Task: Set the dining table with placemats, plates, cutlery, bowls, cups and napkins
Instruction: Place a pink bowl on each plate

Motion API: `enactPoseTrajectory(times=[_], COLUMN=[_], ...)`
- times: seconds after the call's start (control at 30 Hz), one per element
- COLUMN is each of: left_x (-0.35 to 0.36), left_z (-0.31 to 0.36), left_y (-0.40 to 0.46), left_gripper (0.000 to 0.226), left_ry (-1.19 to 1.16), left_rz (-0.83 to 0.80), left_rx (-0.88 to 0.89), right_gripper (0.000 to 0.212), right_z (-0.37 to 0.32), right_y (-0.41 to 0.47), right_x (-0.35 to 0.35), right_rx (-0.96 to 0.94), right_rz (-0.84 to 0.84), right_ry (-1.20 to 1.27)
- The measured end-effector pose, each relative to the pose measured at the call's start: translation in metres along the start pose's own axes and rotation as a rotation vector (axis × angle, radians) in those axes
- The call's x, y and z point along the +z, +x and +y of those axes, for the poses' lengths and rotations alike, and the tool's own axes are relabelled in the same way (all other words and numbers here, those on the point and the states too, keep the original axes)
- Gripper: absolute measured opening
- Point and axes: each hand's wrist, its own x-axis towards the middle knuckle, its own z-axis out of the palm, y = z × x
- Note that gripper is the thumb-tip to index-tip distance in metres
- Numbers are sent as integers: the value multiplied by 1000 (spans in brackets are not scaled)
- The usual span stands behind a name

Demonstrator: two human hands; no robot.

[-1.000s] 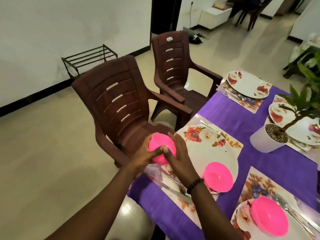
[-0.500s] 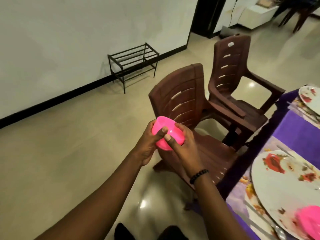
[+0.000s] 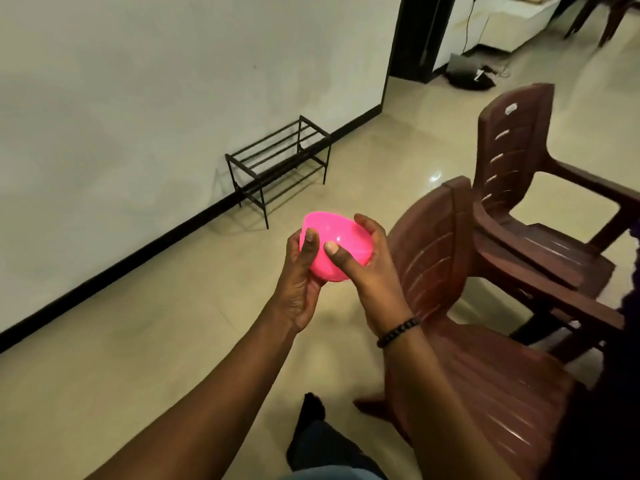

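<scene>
Turned away from the dining table within the last second: plates, placemats and the other pink bowls gone from view, only a sliver of purple tablecloth [image 3: 635, 237] left at the right edge. Still carried out in front at mid-frame, a pink plastic bowl [image 3: 337, 249], possibly a nested pair, though hard to tell from this angle. Cupped between both hands over bare floor, well apart from the table. Left hand [image 3: 299, 282] wrapped under and around the near-left side, thumb pressed on the wall. Right hand [image 3: 367, 271], beaded bracelet [image 3: 398, 332] at the wrist, curled round the right side, thumb on the front. Rim tipped up and away, toward the wall.

Judged from this: bowl not yet set down; probably being taken round to another place setting, so the bowl step only partly done.

Around: two brown plastic armchairs to the right, the nearer chair [image 3: 467, 323] just beside the right forearm, the farther chair [image 3: 526, 188] behind it. A low black metal rack [image 3: 277, 161] against the pale wall, well ahead. A dark doorway [image 3: 412, 36] and a dark bag [image 3: 469, 77] on the floor beyond. A dark-clad foot [image 3: 310, 410] on the glossy tiles below.

In the way: the nearer chair, close on the right, to be skirted in any turn back toward the table.
</scene>
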Motion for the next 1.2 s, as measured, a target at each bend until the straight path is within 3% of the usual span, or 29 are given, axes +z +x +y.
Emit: enactPoseTrajectory(times=[0.23,0.4,0.77,0.93,1.2], left_x=[11,16,38,66,162], left_z=[50,63,76,63,34], left_y=[139,235,479,555,707], left_gripper=[110,99,96,95,93], left_ry=[-85,-57,71,66,108], left_rz=[-44,-94,-360,-413,-525], left_rx=[-65,-127,-331,-450,-436], right_gripper=[77,74,80,83,76], right_z=[-12,-4,13,19,32], right_y=[141,230,432,502,646], right_x=[30,35,36,15,-67], right_rx=[16,40,104,162,97], right_rz=[67,159,472,594,740], right_ry=[67,123,33,16,72])
